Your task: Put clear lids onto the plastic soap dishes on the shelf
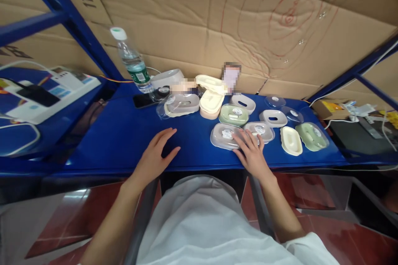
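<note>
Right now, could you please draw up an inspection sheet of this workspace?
Surface: blue tabletop, containers mostly at its middle and right.
Main things: two grey containers with clear lids, green container behind, cream dish to the right.
Clutter: bottle standing at the back left.
Hands: left hand open, holding nothing; right hand spread, fingers at the grey containers.
Cables: orange cable left, white cable right.
Surroundings: cardboard behind, blue frame, reddish floor.
</note>
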Available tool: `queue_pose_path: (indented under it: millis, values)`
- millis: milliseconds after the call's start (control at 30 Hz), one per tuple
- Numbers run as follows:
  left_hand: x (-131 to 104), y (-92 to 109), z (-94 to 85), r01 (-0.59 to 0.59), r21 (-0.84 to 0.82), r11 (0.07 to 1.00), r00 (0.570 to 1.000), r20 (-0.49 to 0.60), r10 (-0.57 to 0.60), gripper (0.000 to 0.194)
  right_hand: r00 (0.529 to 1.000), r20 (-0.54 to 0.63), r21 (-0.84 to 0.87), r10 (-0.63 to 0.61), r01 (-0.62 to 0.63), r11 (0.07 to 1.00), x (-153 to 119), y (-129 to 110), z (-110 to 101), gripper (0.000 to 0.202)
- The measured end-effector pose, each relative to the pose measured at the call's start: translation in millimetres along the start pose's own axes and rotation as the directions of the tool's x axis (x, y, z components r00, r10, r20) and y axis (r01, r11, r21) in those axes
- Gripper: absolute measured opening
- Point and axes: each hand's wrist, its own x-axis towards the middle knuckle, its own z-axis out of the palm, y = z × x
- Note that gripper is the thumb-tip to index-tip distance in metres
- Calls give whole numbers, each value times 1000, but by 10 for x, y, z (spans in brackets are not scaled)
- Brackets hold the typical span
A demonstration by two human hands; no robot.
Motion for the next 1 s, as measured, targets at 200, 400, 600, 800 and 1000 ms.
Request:
queue_pose_path:
  millis: [200, 400, 600, 800, 1000]
  values:
    - [780, -365, -114, 25, 179, 983, 1000, -21, -22, 87, 995, -70, -57, 73, -78, 995, 13, 365, -19, 57]
    - [1310, -417, 15, 24, 227, 974, 999, 28, -31, 82, 995, -54, 78, -81, 85, 993, 81, -146, 2, 54]
    - [1474, -299, -61, -37, 158, 987, 993, 120, 18, 80, 927, 45, 240, -372, 351, 905, 540, -606, 110, 43]
    - [1473, -278, -216, 177, 160, 971, 966, 160, -202, 73, 957, 103, 111, -271, 260, 959, 1229, -740, 208, 50]
    - [1397, -299, -277, 217, 261, 941, 967, 78, -245, 71, 947, 156, 25, -281, 281, 959, 1403, -949, 404, 52]
